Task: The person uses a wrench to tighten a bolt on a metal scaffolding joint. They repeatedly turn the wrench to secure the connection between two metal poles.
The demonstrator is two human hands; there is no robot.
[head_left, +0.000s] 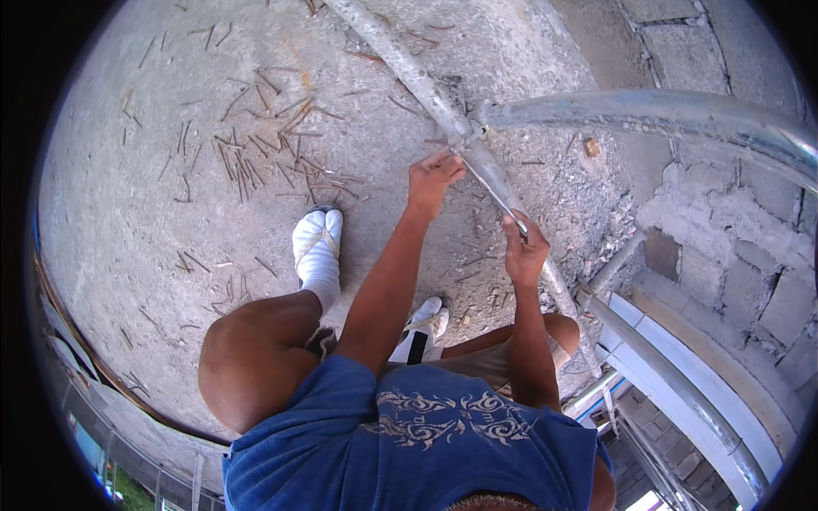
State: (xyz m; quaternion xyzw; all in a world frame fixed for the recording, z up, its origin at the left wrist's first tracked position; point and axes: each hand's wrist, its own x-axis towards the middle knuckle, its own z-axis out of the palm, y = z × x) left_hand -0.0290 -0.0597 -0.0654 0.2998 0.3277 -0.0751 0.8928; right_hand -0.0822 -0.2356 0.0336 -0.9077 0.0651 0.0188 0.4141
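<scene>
A long grey metal pipe (407, 72) lies slantwise over the concrete, and a second pipe (630, 109) meets it at a metal clamp (474, 134). My right hand (526, 247) is closed round the near end of a slim silver metal tool (492, 188), whose exact kind I cannot tell. Its far end reaches up along the pipe to the clamp. There, just below the joint, the fingers of my left hand (436, 180) are pinched together. What lies between them is hidden, though the tool's tip is right beside them.
Loose rusty nails or wire bits (247, 166) are scattered on the concrete floor (111, 230) to the left. A rough block wall (716, 213) rises on the right. Further pipes (673, 383) and pale panels (707, 349) stand at the lower right. My sock-covered foot (318, 243) rests left of the pipe.
</scene>
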